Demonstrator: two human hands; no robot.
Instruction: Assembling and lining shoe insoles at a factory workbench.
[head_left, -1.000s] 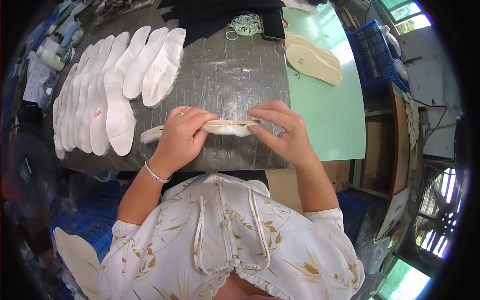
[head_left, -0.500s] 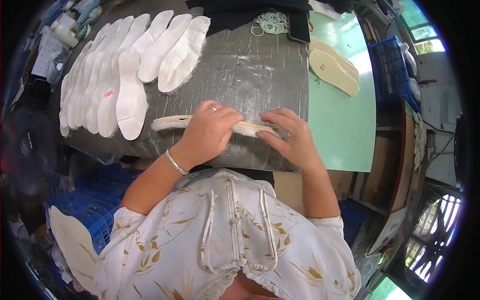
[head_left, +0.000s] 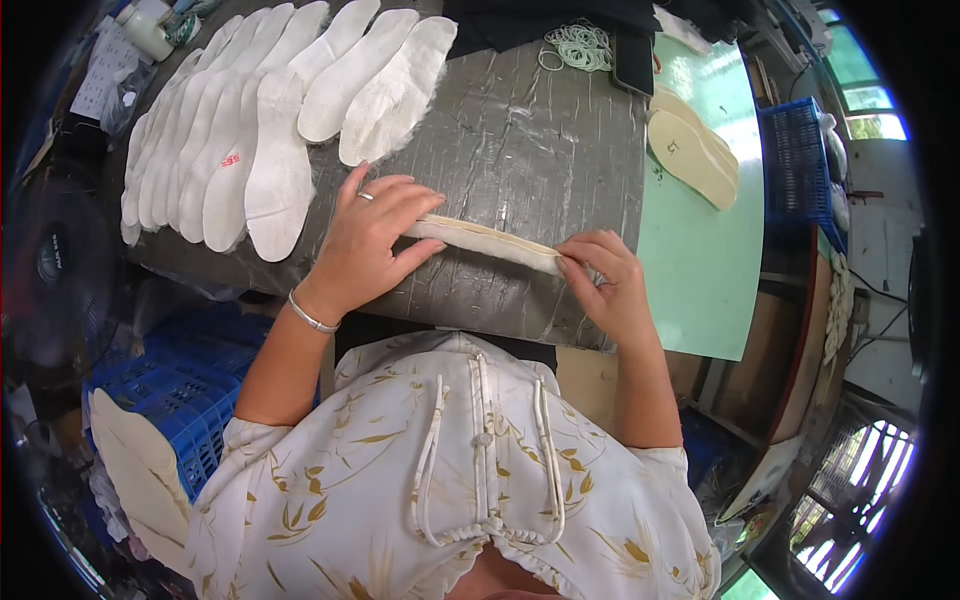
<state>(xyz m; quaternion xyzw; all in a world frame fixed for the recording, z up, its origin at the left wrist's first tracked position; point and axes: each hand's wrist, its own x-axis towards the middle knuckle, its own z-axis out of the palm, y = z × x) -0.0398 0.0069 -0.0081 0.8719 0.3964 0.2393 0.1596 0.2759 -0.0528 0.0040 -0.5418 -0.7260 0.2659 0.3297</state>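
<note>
Over the near part of the dark worktable, a pair of fleecy white insoles (head_left: pixel 490 245) is held edge-up, with a thin cream line along the top edge. My left hand (head_left: pixel 372 235), with a ring and a bracelet, grips the left end, thumb on the near side and fingers on the far side. That end is hidden inside the hand. My right hand (head_left: pixel 608 282) pinches the right end between thumb and fingers. Several white insoles (head_left: pixel 275 170) lie overlapped in a row just beyond my left hand.
The plastic-covered worktable (head_left: pixel 500 120) meets a green board (head_left: pixel 690 280) bearing cream insole shapes (head_left: pixel 695 155). Pale rubber bands (head_left: pixel 580 48), a dark phone (head_left: pixel 633 65) and black cloth (head_left: pixel 540 22) lie at the back. Blue crates stand right (head_left: pixel 795 165) and lower left (head_left: pixel 195 400).
My left hand has shifted left and its fingers have spread along the insoles. My right hand has closed from a loose hold to a pinch at their right end. The view has shifted slightly.
</note>
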